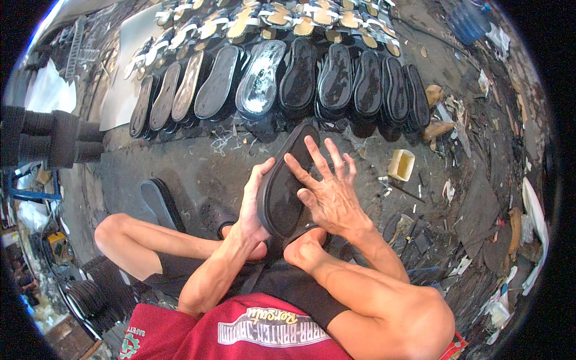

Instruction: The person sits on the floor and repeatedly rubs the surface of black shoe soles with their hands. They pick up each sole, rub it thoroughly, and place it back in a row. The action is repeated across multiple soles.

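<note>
A black shoe sole [282, 192] stands tilted up in front of me, between my knees. My left hand [254, 201] grips its left edge, the thumb along the side and the fingers behind it. Against the sole's right side rests my right hand [327, 189], its fingers spread and the fingertips near or on the flat face. Whether the right fingertips press on the face I cannot tell. A pair of stacked dark soles [161, 204] leans by my left shin.
Ahead runs a row of black soles [298, 75], some shiny, with strapped sandals [276, 17] behind them. A yellowish container [401, 165] lies to the right among scraps. Stacked black soles [51, 138] stand at the left, and a large blue bottle [467, 23] is far right.
</note>
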`<state>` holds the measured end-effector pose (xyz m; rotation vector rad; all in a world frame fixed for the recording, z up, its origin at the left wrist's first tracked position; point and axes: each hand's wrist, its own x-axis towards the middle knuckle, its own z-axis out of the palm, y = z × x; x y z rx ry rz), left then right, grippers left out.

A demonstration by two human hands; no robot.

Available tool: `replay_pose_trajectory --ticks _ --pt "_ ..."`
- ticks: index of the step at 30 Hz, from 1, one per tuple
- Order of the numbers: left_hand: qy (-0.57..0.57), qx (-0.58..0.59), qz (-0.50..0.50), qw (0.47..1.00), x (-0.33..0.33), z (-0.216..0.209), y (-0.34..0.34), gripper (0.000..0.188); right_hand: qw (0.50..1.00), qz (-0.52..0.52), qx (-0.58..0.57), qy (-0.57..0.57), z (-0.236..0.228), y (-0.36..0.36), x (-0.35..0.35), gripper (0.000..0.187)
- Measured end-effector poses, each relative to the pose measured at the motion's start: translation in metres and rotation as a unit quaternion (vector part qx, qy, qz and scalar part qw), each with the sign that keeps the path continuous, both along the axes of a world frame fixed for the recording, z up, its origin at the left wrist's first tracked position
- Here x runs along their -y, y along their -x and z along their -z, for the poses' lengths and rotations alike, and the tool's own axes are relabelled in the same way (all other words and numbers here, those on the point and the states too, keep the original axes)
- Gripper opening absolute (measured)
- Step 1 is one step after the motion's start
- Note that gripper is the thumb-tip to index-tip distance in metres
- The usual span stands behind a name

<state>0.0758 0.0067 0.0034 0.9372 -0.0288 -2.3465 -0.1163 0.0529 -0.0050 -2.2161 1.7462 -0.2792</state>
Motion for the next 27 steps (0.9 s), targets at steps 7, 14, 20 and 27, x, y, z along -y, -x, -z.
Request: replay_pose_trajectory --ticks 7,14,20,27 --pt "0.001 -0.007 -0.005 1.000 0.002 0.006 -0.006 0.062 0.999 -0.026 0.015 0.021 -0.002 -0.007 -0.003 0.059" --pt "-0.007 -0.031 -0.023 0.999 0.005 0.014 -0.014 0.051 0.998 -0.052 0.035 0.018 -0.009 -0.016 -0.007 0.057" --pt "0.038 0.046 -0.007 0.998 0.001 0.000 -0.011 0.056 0.995 -0.094 0.035 0.019 -0.014 -0.012 -0.007 0.058" --pt "0.033 0.046 0.001 0.998 -0.002 0.010 -0.015 0.053 0.988 -0.147 0.014 0.049 -0.016 -0.005 -0.005 0.053"
